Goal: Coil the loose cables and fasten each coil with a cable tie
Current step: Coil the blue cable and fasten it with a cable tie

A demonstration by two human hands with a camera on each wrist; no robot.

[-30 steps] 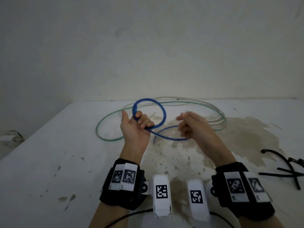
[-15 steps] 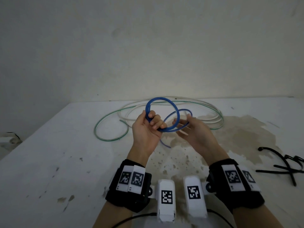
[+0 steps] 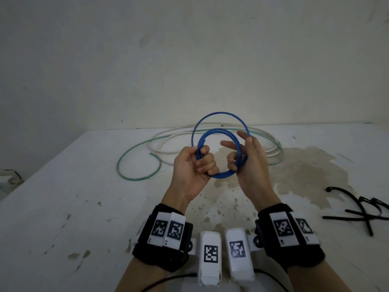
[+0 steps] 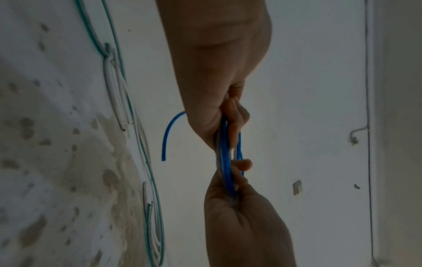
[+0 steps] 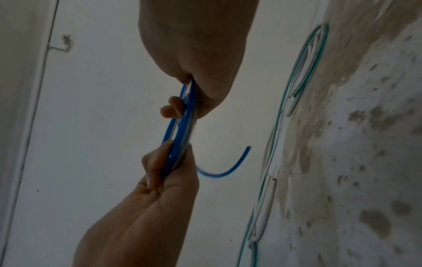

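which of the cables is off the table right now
The blue cable, coiled and held up by both hands; the white cable and green cable lie loose on the table.

Both forearms reach forward side by side, each wrist wrapped in a black band carrying white tag plates. The left hand (image 3: 192, 165) is raised with its palm turned toward the person, fingers (image 3: 207, 163) curled into the palm and the thumb pressed alongside, gripping the left side of the blue cable coil (image 3: 219, 152). The right hand (image 3: 250, 165) stands just beside it, palm facing the left hand; its lower fingers curl round the coil's right side, the upper fingers reach out loosely toward the left hand, and the thumb lies along the coil's outer strand. In the wrist views each hand pinches the strands between thumb and fingers.
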